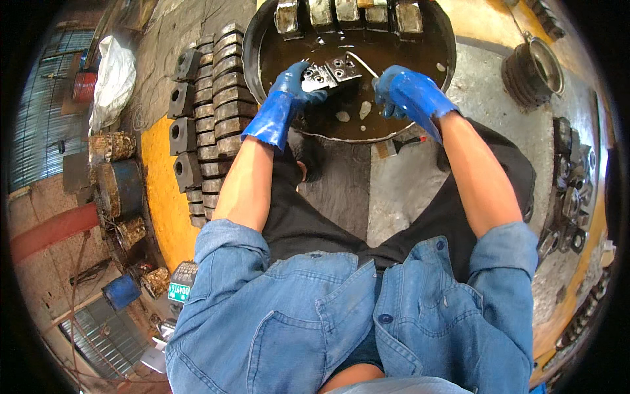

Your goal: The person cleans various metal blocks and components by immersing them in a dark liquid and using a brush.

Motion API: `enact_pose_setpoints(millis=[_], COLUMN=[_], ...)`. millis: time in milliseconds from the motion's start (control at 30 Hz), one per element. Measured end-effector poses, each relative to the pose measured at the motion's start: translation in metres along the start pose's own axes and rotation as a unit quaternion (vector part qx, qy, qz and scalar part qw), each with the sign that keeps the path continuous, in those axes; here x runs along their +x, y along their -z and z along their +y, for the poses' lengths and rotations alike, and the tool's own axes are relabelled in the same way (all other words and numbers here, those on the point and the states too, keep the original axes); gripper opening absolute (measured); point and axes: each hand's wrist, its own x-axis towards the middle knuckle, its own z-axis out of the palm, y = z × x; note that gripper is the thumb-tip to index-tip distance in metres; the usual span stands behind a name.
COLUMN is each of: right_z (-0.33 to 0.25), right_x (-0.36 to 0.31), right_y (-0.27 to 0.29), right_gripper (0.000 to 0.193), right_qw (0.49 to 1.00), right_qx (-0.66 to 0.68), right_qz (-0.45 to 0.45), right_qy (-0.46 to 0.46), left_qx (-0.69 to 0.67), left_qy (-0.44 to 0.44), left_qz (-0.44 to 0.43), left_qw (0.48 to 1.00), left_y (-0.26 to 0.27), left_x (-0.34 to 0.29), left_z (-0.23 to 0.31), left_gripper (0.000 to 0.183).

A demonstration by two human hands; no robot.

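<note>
My left hand (289, 87), in a blue rubber glove, grips a shiny metal block with several round holes (342, 69) at its left end. The block is above a round basin (449, 33) of dark, oily liquid. Thumb and fingers are closed around its edge. My right hand (398, 92), gloved the same way, holds a thin metal rod (363, 64) with a bent end, like a hex key. The rod's bent end is close to the block's right side; I cannot tell whether it touches. Several wet metal blocks (377, 16) sit along the basin's far side.
Left of the basin, metal blocks (231, 98) stand in long stacked rows, beside blocks with round holes (177, 134). A ribbed metal pot (525, 77) stands at the right. Several small metal parts (569, 197) lie farther right. A red-tipped tool (412, 140) lies under the basin's near edge.
</note>
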Motion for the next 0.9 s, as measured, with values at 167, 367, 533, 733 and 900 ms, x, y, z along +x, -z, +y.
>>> enact_pose_setpoints(millis=[167, 367, 533, 733, 900], right_z=[-0.011, -0.011, -0.001, -0.013, -0.023], right_x=[-0.032, -0.014, -0.007, -0.011, -0.024], right_y=[-0.013, -0.006, -0.006, -0.01, -0.009], right_gripper=[0.034, 0.026, 0.038, 0.038, 0.042], right_qw=[0.998, 0.999, 0.999, 0.992, 0.997], right_qx=[0.039, 0.002, -0.037, -0.083, -0.074], right_qz=[0.038, -0.006, 0.031, -0.084, -0.012], right_qy=[0.017, -0.035, 0.006, -0.034, -0.013], left_qx=[-0.003, 0.004, -0.01, 0.015, 0.007], left_qy=[0.042, 0.042, 0.059, 0.047, 0.027], left_qz=[-0.008, 0.007, 0.0, 0.004, 0.025], left_qw=[0.999, 0.999, 0.998, 0.999, 0.999], left_y=[0.001, -0.01, -0.011, -0.003, 0.001], left_x=[0.003, 0.013, 0.015, 0.008, 0.002], left_z=[0.007, -0.013, -0.01, -0.003, 0.007], left_gripper=[0.102, 0.099, 0.107, 0.108, 0.104])
